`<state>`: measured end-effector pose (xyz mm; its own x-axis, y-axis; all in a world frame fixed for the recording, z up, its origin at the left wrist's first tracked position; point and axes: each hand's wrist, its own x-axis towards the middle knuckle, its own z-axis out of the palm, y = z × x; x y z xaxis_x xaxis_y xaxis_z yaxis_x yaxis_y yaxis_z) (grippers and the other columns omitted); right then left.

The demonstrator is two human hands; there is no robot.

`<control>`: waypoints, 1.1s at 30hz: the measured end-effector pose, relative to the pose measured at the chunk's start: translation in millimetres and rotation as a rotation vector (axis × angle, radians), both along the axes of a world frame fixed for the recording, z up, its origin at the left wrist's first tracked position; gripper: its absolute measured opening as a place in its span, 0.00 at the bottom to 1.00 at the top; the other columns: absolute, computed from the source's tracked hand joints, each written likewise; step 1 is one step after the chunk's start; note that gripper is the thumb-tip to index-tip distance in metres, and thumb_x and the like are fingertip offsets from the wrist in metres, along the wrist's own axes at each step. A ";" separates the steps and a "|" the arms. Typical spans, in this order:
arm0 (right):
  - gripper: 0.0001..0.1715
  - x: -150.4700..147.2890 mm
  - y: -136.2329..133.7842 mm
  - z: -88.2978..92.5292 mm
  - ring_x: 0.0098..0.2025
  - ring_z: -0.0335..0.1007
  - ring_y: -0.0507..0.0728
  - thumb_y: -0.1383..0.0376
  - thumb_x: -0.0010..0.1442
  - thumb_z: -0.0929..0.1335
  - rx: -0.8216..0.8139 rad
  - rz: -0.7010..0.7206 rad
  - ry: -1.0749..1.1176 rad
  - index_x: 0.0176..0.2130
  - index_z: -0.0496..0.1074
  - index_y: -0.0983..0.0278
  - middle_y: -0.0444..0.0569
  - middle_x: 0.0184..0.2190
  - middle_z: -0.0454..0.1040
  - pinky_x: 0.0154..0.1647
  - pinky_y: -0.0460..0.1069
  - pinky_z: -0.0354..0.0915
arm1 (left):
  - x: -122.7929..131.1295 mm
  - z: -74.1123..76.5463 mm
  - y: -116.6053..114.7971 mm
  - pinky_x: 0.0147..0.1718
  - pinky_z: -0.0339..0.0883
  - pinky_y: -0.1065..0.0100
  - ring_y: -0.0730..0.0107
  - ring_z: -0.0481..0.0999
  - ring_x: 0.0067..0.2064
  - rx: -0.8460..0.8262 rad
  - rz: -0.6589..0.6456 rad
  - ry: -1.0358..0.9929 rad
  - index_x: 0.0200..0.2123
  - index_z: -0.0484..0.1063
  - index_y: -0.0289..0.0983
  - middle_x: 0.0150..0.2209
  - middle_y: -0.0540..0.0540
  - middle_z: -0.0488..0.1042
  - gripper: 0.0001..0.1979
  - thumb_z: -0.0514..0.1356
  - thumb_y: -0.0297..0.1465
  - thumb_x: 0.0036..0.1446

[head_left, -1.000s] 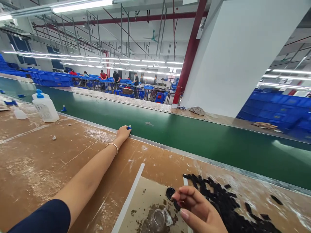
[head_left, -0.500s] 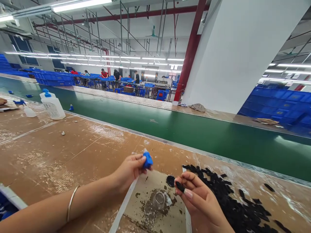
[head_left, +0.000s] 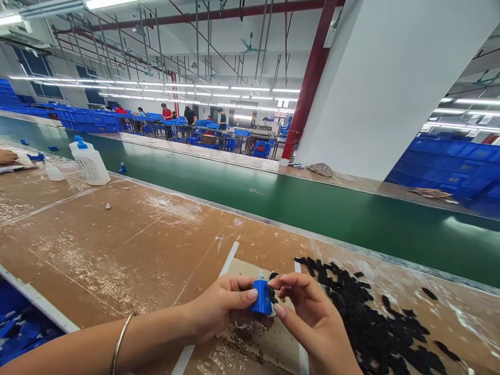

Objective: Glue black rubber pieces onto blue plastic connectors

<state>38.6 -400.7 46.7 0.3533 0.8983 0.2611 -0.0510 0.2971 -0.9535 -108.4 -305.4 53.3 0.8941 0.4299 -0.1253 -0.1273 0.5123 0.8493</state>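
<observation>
My left hand (head_left: 234, 304) grips a small blue part (head_left: 261, 297) with a clear tip pointing up. Against the right side of that part, my right hand (head_left: 308, 317) pinches a small black piece (head_left: 272, 295) between thumb and fingers. Both hands are above a stained beige board (head_left: 283, 338) edged with white strips, and they hide much of it. A dark round lid (head_left: 274, 275) shows partly behind my right fingertips. To the right of my right hand lies a pile of black pieces (head_left: 351, 297) on the brown table (head_left: 148, 260).
Beyond the table runs a green belt (head_left: 219, 182). A large bottle with a blue cap (head_left: 90, 165) and a small white bottle (head_left: 53, 172) stand at the left. Another person's hand (head_left: 7, 156) is at the far left. A blue bin (head_left: 23, 333) sits lower left.
The blue part in my left hand has moved right and down and is now more upright. My right hand has brought the black piece against its side.
</observation>
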 end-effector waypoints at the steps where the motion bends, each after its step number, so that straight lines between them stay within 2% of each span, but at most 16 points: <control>1: 0.15 -0.1 0.0 -1.4 0.41 0.66 0.55 0.60 0.51 0.73 0.000 -0.009 -0.022 0.40 0.70 0.59 0.47 0.38 0.74 0.44 0.49 0.62 | -0.5 0.0 -0.6 0.33 0.64 0.74 0.74 0.73 0.31 0.002 -0.002 0.004 0.37 0.75 0.31 0.29 0.45 0.73 0.13 0.63 0.35 0.52; 5: 0.14 2.8 -0.2 -5.9 0.42 0.66 0.56 0.62 0.53 0.71 0.029 -0.021 -0.157 0.41 0.70 0.59 0.48 0.39 0.73 0.44 0.49 0.63 | -1.4 0.6 -1.2 0.32 0.64 0.74 0.74 0.73 0.31 0.011 0.009 0.018 0.37 0.75 0.31 0.29 0.45 0.73 0.13 0.64 0.35 0.51; 11: 0.10 11.3 0.7 -5.6 0.45 0.67 0.56 0.70 0.57 0.68 0.156 -0.007 -0.524 0.39 0.70 0.56 0.45 0.41 0.73 0.47 0.51 0.63 | 0.7 1.7 -1.0 0.32 0.65 0.75 0.74 0.73 0.31 -0.006 0.014 0.015 0.37 0.75 0.31 0.30 0.45 0.73 0.14 0.64 0.35 0.51; 15: 0.14 12.4 1.3 -4.4 0.45 0.66 0.58 0.75 0.57 0.67 0.384 -0.119 -0.878 0.41 0.72 0.59 0.47 0.41 0.75 0.46 0.54 0.65 | 0.1 0.8 1.1 0.32 0.67 0.75 0.74 0.73 0.31 0.014 0.015 0.017 0.37 0.76 0.31 0.31 0.44 0.74 0.13 0.62 0.35 0.53; 19: 0.15 2.9 0.0 -0.7 0.45 0.66 0.61 0.75 0.56 0.67 0.560 -0.251 -1.133 0.45 0.72 0.68 0.54 0.44 0.75 0.43 0.55 0.66 | -2.7 1.1 4.6 0.35 0.68 0.75 0.75 0.73 0.33 0.043 0.031 -0.001 0.41 0.76 0.31 0.33 0.43 0.75 0.14 0.63 0.34 0.53; 23: 0.14 -8.1 -0.8 2.7 0.44 0.67 0.61 0.72 0.56 0.67 0.568 -0.316 -1.182 0.44 0.72 0.71 0.55 0.44 0.76 0.41 0.54 0.66 | -5.0 0.7 6.8 0.34 0.69 0.76 0.76 0.74 0.33 0.077 0.041 0.014 0.43 0.76 0.32 0.33 0.44 0.76 0.15 0.63 0.34 0.53; 30: 0.15 -8.7 0.6 3.0 0.45 0.66 0.61 0.73 0.57 0.66 0.525 -0.330 -1.204 0.45 0.72 0.69 0.52 0.45 0.75 0.42 0.54 0.65 | -5.9 0.3 10.8 0.37 0.69 0.75 0.73 0.74 0.37 0.029 0.027 -0.014 0.46 0.74 0.32 0.38 0.41 0.76 0.16 0.62 0.33 0.55; 33: 0.17 -8.7 -2.5 5.1 0.47 0.65 0.61 0.73 0.57 0.66 0.520 -0.309 -1.241 0.48 0.71 0.69 0.51 0.45 0.75 0.44 0.54 0.64 | -5.1 1.7 11.2 0.36 0.69 0.73 0.73 0.74 0.37 0.013 0.038 -0.034 0.46 0.73 0.31 0.39 0.40 0.75 0.18 0.61 0.36 0.55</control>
